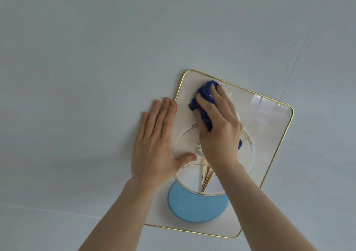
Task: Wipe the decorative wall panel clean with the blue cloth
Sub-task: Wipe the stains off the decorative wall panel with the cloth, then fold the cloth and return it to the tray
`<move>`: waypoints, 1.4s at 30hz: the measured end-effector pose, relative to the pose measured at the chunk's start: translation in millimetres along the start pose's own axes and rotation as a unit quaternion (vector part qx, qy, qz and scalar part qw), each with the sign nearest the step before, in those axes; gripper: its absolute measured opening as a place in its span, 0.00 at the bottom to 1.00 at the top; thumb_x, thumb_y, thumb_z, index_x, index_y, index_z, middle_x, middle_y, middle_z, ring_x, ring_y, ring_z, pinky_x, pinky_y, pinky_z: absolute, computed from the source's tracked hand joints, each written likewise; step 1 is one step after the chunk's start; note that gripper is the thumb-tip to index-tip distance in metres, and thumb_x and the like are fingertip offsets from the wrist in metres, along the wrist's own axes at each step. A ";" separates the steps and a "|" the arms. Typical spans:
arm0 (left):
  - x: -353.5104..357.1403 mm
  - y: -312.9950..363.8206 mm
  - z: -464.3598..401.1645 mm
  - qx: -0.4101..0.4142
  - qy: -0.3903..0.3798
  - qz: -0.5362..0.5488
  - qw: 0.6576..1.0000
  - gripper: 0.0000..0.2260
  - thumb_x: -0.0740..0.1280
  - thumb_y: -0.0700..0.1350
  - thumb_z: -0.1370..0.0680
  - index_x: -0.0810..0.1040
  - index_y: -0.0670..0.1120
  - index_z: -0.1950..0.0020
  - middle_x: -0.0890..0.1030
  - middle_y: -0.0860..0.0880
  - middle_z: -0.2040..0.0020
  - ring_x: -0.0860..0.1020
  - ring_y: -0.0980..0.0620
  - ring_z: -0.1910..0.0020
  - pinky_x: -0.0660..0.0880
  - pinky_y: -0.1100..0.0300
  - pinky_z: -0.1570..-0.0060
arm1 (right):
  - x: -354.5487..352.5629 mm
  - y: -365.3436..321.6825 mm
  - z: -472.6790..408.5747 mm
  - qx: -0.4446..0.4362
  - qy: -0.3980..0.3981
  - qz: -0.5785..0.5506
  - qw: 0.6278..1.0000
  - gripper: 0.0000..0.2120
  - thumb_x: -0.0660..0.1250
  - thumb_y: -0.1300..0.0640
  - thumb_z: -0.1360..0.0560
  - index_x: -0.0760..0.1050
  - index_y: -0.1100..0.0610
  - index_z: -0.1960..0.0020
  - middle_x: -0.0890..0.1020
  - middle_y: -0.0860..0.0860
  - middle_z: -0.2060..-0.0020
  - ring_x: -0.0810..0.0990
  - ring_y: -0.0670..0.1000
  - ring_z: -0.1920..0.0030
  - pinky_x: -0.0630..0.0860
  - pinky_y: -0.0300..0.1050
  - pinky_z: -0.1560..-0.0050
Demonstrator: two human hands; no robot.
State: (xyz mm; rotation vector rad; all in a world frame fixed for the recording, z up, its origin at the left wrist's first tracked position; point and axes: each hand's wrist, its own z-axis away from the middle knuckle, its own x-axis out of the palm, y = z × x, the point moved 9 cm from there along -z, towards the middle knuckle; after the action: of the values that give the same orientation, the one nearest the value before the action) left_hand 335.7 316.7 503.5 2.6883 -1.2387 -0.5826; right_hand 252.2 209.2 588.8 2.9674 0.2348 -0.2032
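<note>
A pale grey-white wall [96, 48] fills the whole view, smooth and bare apart from faint straight seams running across its upper right and along the bottom, with wide open surface above and to the left of the work. On it, tilted in the view, sits the decorative wall panel [260, 119], a glossy rounded-corner rectangle edged by a thin gold trim [240, 90]; its upper and right sides lie free of the hands, and the gloss there carries blurred reflections that cannot be made out. The panel's left edge is covered by the left hand [154, 145], and both forearms cross its lower part, so the lower edge shows only between them. Within the panel a thin-lined circle overlaps a light blue disc [192, 206] near the bottom, and a narrow gold motif [205, 175] shows between the wrists, its top hidden. The left hand lies flat and open, fingers together, spanning wall and panel, thumb on the panel. The right hand [219, 127] presses down, fingers curled over the blue cloth [204, 94], which is bunched against the panel's upper left; most of the cloth is hidden beneath the palm.
</note>
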 end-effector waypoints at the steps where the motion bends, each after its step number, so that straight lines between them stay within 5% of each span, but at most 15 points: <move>1: -0.1 -0.1 0.2 -0.001 0.000 -0.001 1.000 0.62 0.72 0.74 0.35 0.45 0.47 0.13 0.50 0.49 0.13 0.45 0.50 0.13 0.44 0.49 0.15 | 2.6 -1.9 10.2 -0.026 -0.025 -0.002 0.999 0.19 0.71 0.70 0.24 0.83 0.57 0.36 0.78 0.55 0.28 0.71 0.57 0.23 0.66 0.35 0.26; 4: -0.9 0.8 0.2 0.001 -0.001 0.001 1.000 0.62 0.72 0.74 0.35 0.45 0.47 0.13 0.49 0.49 0.13 0.45 0.50 0.14 0.43 0.50 0.15 | -4.4 2.5 31.5 -0.115 -0.082 0.015 0.990 0.21 0.72 0.68 0.24 0.82 0.53 0.34 0.77 0.53 0.27 0.70 0.55 0.22 0.75 0.48 0.28; 6: -1.6 0.8 -0.2 0.003 -0.002 0.003 1.000 0.63 0.73 0.74 0.36 0.45 0.47 0.13 0.48 0.50 0.13 0.44 0.50 0.14 0.43 0.50 0.15 | -13.3 11.8 32.5 -0.137 -0.078 0.038 0.987 0.19 0.71 0.65 0.22 0.82 0.51 0.33 0.77 0.52 0.27 0.71 0.54 0.23 0.77 0.47 0.31; 12: -1.4 1.6 0.0 0.000 0.003 0.010 1.000 0.62 0.72 0.74 0.35 0.45 0.47 0.13 0.46 0.52 0.14 0.44 0.50 0.14 0.42 0.51 0.15 | -8.7 19.2 48.4 0.046 -0.009 -0.004 0.999 0.24 0.71 0.75 0.28 0.83 0.57 0.36 0.78 0.56 0.28 0.71 0.58 0.23 0.66 0.36 0.25; 18: -5.2 3.0 1.1 -0.010 0.008 0.025 1.000 0.60 0.70 0.74 0.34 0.48 0.46 0.14 0.51 0.49 0.13 0.47 0.49 0.13 0.45 0.49 0.15 | -14.9 14.0 85.4 -0.056 -0.085 0.003 0.995 0.11 0.67 0.63 0.18 0.84 0.58 0.38 0.79 0.56 0.30 0.73 0.58 0.25 0.78 0.57 0.31; 26: -9.0 3.8 0.7 -0.011 -0.089 0.017 0.996 0.66 0.81 0.66 0.38 0.42 0.47 0.14 0.44 0.50 0.13 0.40 0.51 0.14 0.42 0.52 0.16 | -22.5 6.1 66.7 0.015 -0.172 -0.012 0.985 0.16 0.77 0.74 0.32 0.88 0.58 0.49 0.87 0.55 0.40 0.81 0.58 0.32 0.84 0.52 0.41; 30: -15.2 7.0 -1.2 -0.028 -0.169 0.065 0.983 0.67 0.80 0.66 0.36 0.35 0.51 0.15 0.38 0.53 0.13 0.34 0.54 0.16 0.41 0.53 0.17 | -24.4 3.5 48.7 0.046 -0.327 0.022 0.944 0.11 0.72 0.66 0.25 0.87 0.55 0.46 0.85 0.53 0.42 0.81 0.56 0.37 0.81 0.54 0.48; 34: -42.1 23.6 9.5 -0.043 -0.179 0.102 0.978 0.56 0.77 0.64 0.29 0.42 0.53 0.15 0.50 0.53 0.13 0.48 0.48 0.14 0.49 0.50 0.17 | -42.9 13.9 50.0 0.184 -0.373 -0.024 0.909 0.12 0.73 0.59 0.24 0.86 0.46 0.44 0.88 0.49 0.49 0.82 0.55 0.47 0.78 0.48 0.44; 39: -63.5 38.6 44.7 -0.056 -0.251 0.140 0.956 0.32 0.74 0.61 0.24 0.68 0.61 0.22 0.73 0.59 0.24 0.70 0.54 0.24 0.69 0.55 0.29 | -76.4 18.1 86.3 0.310 -0.395 -0.148 0.852 0.08 0.80 0.56 0.31 0.87 0.46 0.54 0.87 0.43 0.59 0.83 0.42 0.56 0.76 0.34 0.55; 42: -63.8 57.2 66.4 -0.065 -0.329 0.199 0.921 0.28 0.75 0.58 0.24 0.72 0.62 0.25 0.78 0.60 0.28 0.75 0.58 0.28 0.72 0.53 0.29 | -96.5 22.4 113.8 0.390 -0.374 -0.216 0.813 0.08 0.83 0.56 0.35 0.86 0.48 0.59 0.89 0.46 0.59 0.86 0.44 0.55 0.85 0.43 0.52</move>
State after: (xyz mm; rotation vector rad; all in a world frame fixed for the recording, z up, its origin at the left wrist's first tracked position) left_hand 231.6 330.3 476.5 2.0795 -1.7477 -1.5043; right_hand 147.7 154.4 494.9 3.1459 0.8803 -1.8753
